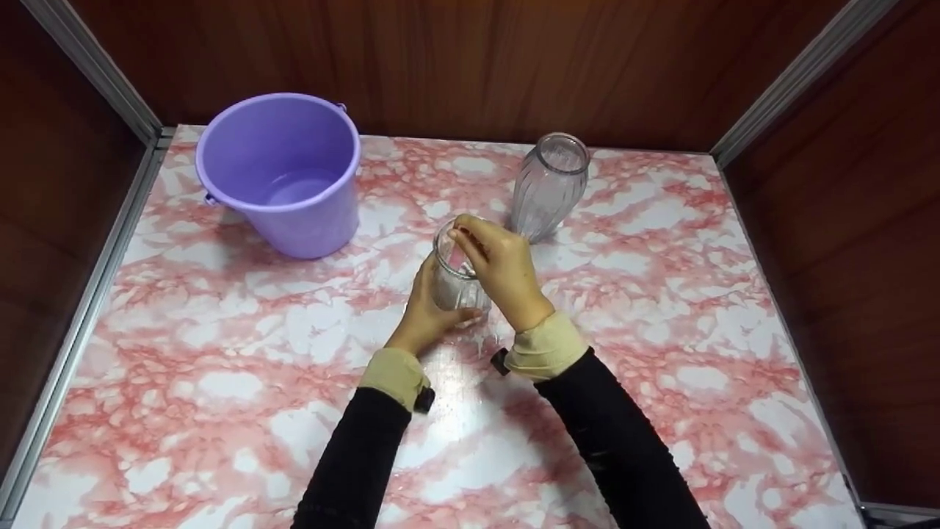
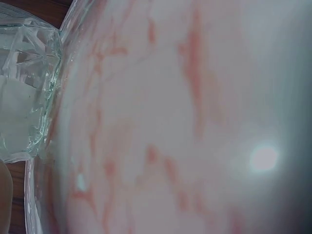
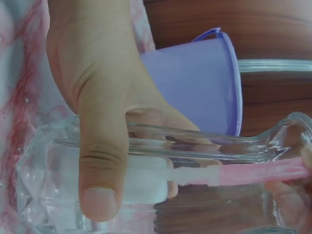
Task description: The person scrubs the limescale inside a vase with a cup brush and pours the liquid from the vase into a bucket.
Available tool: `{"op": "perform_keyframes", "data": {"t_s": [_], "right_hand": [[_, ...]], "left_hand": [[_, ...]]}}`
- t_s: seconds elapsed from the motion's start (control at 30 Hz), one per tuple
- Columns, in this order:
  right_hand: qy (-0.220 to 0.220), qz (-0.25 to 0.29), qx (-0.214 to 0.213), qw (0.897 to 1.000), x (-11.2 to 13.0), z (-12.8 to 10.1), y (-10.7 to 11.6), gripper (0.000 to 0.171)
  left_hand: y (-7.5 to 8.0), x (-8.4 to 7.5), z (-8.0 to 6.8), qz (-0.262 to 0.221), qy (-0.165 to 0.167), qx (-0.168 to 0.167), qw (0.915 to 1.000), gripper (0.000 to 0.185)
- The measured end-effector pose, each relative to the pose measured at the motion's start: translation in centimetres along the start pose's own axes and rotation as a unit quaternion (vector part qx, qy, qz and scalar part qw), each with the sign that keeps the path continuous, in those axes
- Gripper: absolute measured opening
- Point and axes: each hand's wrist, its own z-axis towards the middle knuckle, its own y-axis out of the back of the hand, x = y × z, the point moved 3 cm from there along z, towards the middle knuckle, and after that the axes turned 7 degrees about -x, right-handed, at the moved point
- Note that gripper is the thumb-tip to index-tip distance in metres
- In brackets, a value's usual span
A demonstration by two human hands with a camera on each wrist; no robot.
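Note:
My left hand (image 1: 426, 314) grips a clear ribbed glass vase (image 1: 463, 295), its thumb and fingers wrapped round the body. Over the vase's mouth, my right hand (image 1: 508, 270) pinches the pink handle (image 3: 258, 172) of a sponge bottle brush. The brush's white sponge head (image 3: 146, 180) sits deep inside the vase, near its base, as seen through the glass in the right wrist view. At the left edge of the left wrist view shows the thick faceted vase base (image 2: 27, 92), wet-looking and tilted, with part of a finger (image 2: 5, 195) beside it.
Behind my right hand stands a second ribbed glass vase (image 1: 549, 195), upright. A purple bucket (image 1: 312, 228) stands at the back left. Brown wooden panels (image 1: 440, 73) close off the back and sides of the red-and-white marbled table (image 1: 646, 367). Wet patches lie below my hands.

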Motion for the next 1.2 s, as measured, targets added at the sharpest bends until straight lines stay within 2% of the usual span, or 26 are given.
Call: {"op": "perform_keyframes", "data": {"t_s": [0.2,0.33,0.53,0.67,0.93,1.07,1.2], "right_hand": [[0.009,0.000,-0.008,1.000,0.17,-0.11,-0.07,0.016],[0.033,-0.017,-0.019,0.999,0.27,-0.15,-0.12,0.014],[0.061,-0.039,-0.028,0.997,0.32,-0.07,-0.06,0.012],[0.050,-0.044,-0.010,0.998,0.19,0.03,-0.11,0.013],[0.011,-0.037,0.055,0.998,0.18,0.48,-0.19,0.017],[0.006,-0.039,0.066,0.997,0.22,0.56,-0.14,0.018],[0.001,-0.042,0.064,0.997,0.08,0.45,-0.06,0.017]], "left_hand": [[0.09,0.10,0.04,0.009,-0.009,0.000,0.9999,0.120],[0.10,0.02,0.03,-0.002,-0.016,-0.003,0.9999,0.119],[-0.10,-0.21,0.13,-0.046,-0.022,0.005,0.9987,0.118],[-0.02,-0.20,0.00,-0.038,-0.012,0.005,0.9992,0.119],[0.12,0.02,-0.08,-0.008,0.000,0.001,1.0000,0.120],[0.18,0.04,-0.10,-0.012,0.010,0.001,0.9999,0.120],[0.07,0.04,-0.03,-0.015,-0.005,0.007,0.9999,0.120]]}}
